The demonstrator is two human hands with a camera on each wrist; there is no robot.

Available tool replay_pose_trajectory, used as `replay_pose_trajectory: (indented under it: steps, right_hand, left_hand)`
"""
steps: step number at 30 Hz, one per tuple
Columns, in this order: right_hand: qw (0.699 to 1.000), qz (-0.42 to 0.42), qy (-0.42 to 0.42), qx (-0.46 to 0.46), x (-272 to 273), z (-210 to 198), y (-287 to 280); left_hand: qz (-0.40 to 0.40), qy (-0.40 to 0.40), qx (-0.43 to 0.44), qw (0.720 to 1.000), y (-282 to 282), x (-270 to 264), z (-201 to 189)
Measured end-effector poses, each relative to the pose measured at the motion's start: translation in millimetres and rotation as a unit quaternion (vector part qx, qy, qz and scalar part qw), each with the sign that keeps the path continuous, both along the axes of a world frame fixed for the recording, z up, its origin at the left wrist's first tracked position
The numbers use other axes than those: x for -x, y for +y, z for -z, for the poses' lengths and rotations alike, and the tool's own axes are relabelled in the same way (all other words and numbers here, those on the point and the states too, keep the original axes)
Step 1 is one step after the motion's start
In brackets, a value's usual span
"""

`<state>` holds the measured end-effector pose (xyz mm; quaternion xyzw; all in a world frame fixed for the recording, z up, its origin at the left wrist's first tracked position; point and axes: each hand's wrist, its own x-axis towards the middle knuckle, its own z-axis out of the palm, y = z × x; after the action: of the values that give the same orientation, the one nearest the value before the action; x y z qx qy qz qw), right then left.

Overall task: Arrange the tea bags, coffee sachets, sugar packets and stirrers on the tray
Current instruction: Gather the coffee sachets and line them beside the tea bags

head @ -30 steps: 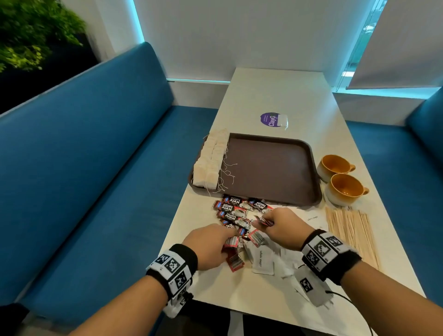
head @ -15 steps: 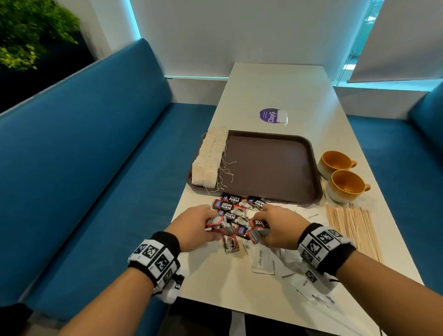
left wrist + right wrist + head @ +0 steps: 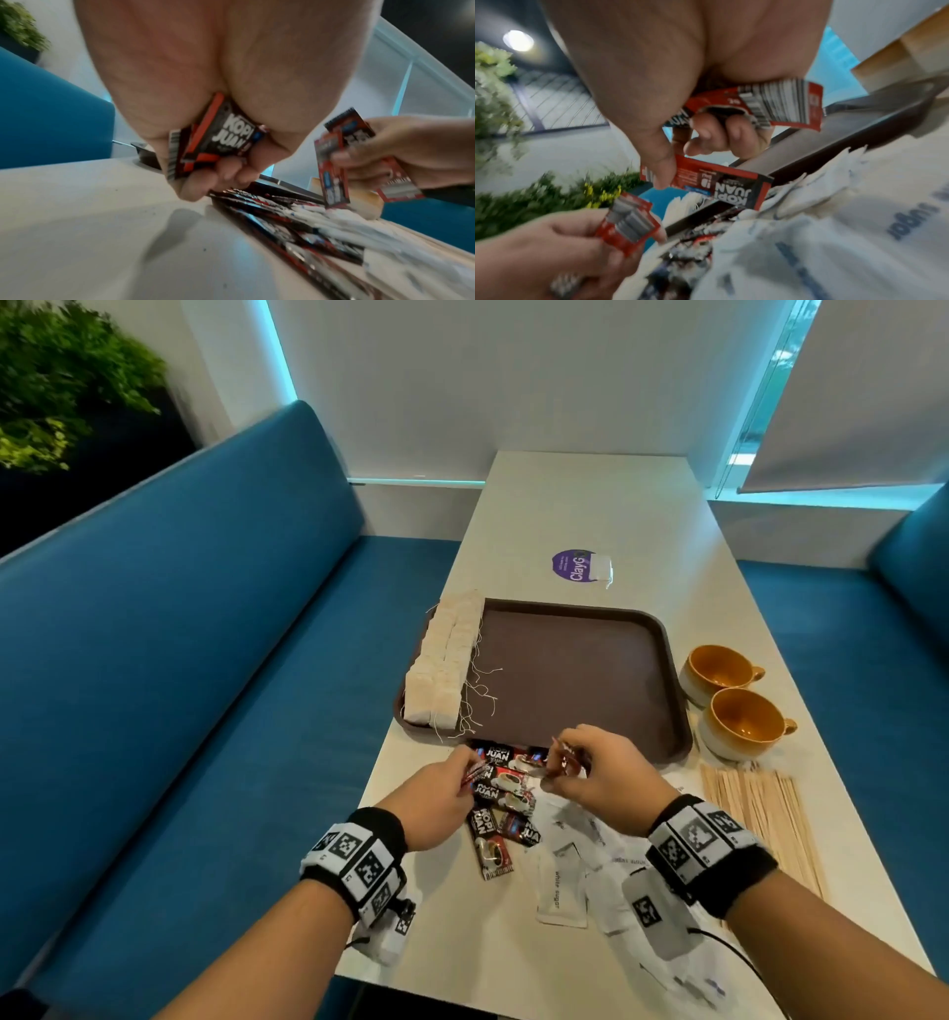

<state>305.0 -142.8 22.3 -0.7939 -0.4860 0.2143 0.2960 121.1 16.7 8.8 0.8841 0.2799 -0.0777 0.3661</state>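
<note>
Item 1: your left hand (image 3: 436,796) gripped a small bunch of Kopi Juan coffee sachets (image 3: 218,138), fingers curled round them, raised just above the counter (image 3: 590,505).

Item 2: your right hand (image 3: 598,775) likewise clutched several of these sachets (image 3: 757,105), thumb pinning one more against the fingers.

Item 3: the loose pile of coffee sachets (image 3: 500,796) lay flat on the counter directly below and between both hands.

Item 4: white sugar packets (image 3: 560,891) were scattered beneath your right wrist, touching the sachet pile.

Item 5: the brown tray (image 3: 662,654) sat just beyond your hands; a row of tea bags (image 3: 441,670) lined its edge ahead of your left hand.

Item 6: wooden stirrers (image 3: 760,819) lay spread out to the right of your right hand, with two orange cups (image 3: 734,701) just beyond them beside the tray.
</note>
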Motion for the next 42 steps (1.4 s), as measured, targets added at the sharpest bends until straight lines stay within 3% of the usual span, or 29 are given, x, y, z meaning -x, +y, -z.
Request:
replay_pose_trajectory:
  steps: [4,8,12,18,21,25,30,36,42]
  right_hand:
    - [0.99,0.084,0.101,-0.05,-8.8,-4.2,-0.6]
    - [0.944,0.18,0.257,-0.105,-20.6,-4.1,-5.1]
    - [0.933,0.176,0.301,-0.093,-23.4,-9.1,-10.6]
    - [0.972,0.146,0.185,0.002,-23.1,-0.8,-3.7]
    - [0.992,0.091,0.059,0.07,-18.5,5.6,7.3]
    - [0.978,0.036,-0.069,0.193,-9.6,18.2,13.1]
    - [0.972,0.023,-0.103,0.209,-5.2,19.3,12.3]
    - [0.98,0.013,-0.113,0.166,-9.1,19.8,11.3]
    - [0.975,-0.02,-0.146,0.166,-5.1,19.6,15.4]
  left_hand:
    - [0.013,0.01,-0.063,0.998,-11.4,-7.5,5.8]
    - [0.026,0.025,-0.118,0.992,-17.0,-4.5,12.1]
    - [0.027,0.009,-0.103,0.994,-16.4,1.0,13.1]
    - [0.024,0.005,-0.103,0.994,-17.9,-5.5,16.6]
    - [0.062,0.018,-0.133,0.989,-15.9,-9.9,18.1]
    - [0.092,0.015,-0.149,0.984,-13.1,-9.9,17.3]
    - [0.081,-0.028,-0.138,0.987,-3.0,-4.0,14.0]
    - [-0.056,-0.061,-0.037,0.996,17.7,1.7,7.2]
    - [-0.051,-0.064,-0.005,0.997,17.2,-13.3,3.7]
